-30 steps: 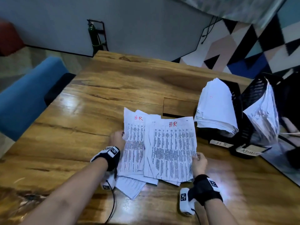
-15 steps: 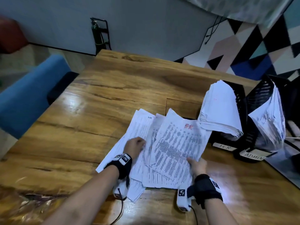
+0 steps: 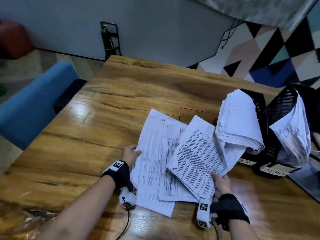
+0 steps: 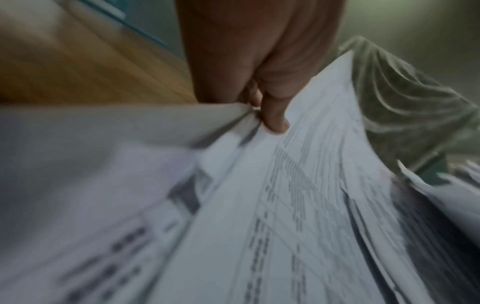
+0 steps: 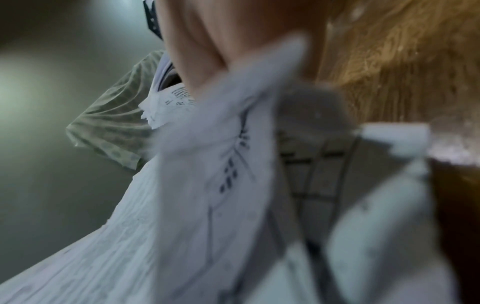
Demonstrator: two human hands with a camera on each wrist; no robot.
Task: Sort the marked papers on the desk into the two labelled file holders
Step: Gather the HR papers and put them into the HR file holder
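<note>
My right hand (image 3: 222, 183) pinches lower corner of printed sheaf (image 3: 195, 153), sheaf lifted, tilted toward HR holder (image 3: 259, 108). My left hand (image 3: 130, 154) grips left edge of loose papers (image 3: 150, 170) on worktop (image 3: 121, 104), thumb on top, just left of HR holder. HR holder stuffed with curled stack (image 3: 240, 123). ADMIN holder (image 3: 277, 170) just right of HR holder, also full.

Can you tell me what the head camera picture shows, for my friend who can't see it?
Two hands hold printed papers above a wooden desk: the right hand lifts a sheaf of papers toward two black file holders, labelled HR and ADMIN, both full of paper, while the left hand grips the remaining papers.
</note>
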